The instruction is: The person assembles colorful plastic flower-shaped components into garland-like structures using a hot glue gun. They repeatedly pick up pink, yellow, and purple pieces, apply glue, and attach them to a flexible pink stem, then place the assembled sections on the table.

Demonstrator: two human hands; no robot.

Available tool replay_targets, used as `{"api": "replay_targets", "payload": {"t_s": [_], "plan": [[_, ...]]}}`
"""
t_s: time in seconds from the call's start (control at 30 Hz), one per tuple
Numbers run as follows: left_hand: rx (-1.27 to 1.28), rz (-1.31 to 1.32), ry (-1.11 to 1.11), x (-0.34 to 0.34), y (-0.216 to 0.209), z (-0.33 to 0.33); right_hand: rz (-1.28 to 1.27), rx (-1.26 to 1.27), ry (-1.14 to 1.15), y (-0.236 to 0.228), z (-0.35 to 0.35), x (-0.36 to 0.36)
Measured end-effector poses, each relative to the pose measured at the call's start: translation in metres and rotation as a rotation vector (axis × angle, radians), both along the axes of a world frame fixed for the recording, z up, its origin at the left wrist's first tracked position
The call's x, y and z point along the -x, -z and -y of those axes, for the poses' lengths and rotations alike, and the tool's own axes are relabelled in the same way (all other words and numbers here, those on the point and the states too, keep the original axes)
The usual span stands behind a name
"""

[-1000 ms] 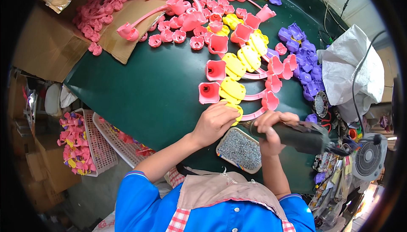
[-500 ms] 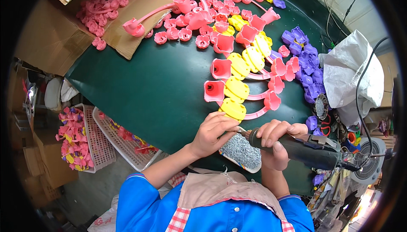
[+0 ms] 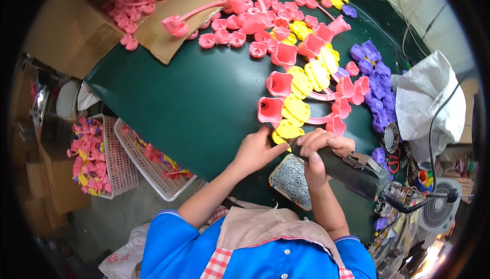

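My right hand (image 3: 324, 151) is wrapped round a dark electric screwdriver (image 3: 357, 174), which lies tilted with its cable end to the right. Its tip points at the nearest yellow oval plastic piece (image 3: 287, 130). With thumb and fingers, my left hand (image 3: 255, 151) grips the lower left edge of that piece; part of the grip is hidden. Other yellow pieces (image 3: 296, 108) line up beyond it, each lying with pink curved stems and flower-shaped cups (image 3: 270, 109). Just below my hands sits a shallow tray (image 3: 292, 177) full of tiny silvery parts, probably screws.
Pink cups (image 3: 237, 39) and a cardboard box (image 3: 66, 44) lie at the far left of the green table (image 3: 168, 105). Purple pieces (image 3: 380, 87) and a white sack (image 3: 429, 105) are at the right. Baskets (image 3: 153, 161) stand on the floor; a fan (image 3: 440, 205) is at lower right.
The screwdriver and my right hand have moved up and left, from over the screw tray to the nearest yellow piece. My left hand has left the screwdriver's tip and closed on that piece's edge.
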State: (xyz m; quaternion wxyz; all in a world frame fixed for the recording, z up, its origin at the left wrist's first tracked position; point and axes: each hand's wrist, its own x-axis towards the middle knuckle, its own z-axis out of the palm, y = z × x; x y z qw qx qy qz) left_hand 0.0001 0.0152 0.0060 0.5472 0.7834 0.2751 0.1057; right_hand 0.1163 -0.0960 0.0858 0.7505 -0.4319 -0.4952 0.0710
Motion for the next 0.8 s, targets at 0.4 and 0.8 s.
{"api": "replay_targets", "payload": {"t_s": [0.4, 0.8], "plan": [[-0.074, 0.349, -0.216, 0.013, 0.015, 0.027, -0.279, -0.062, 0.003, -0.019, 0.004, 0.010], [0.869, 0.629, -0.754, 0.062, 0.005, -0.029, -0.200, 0.197, 0.010, 0.043, 0.008, 0.006]]}}
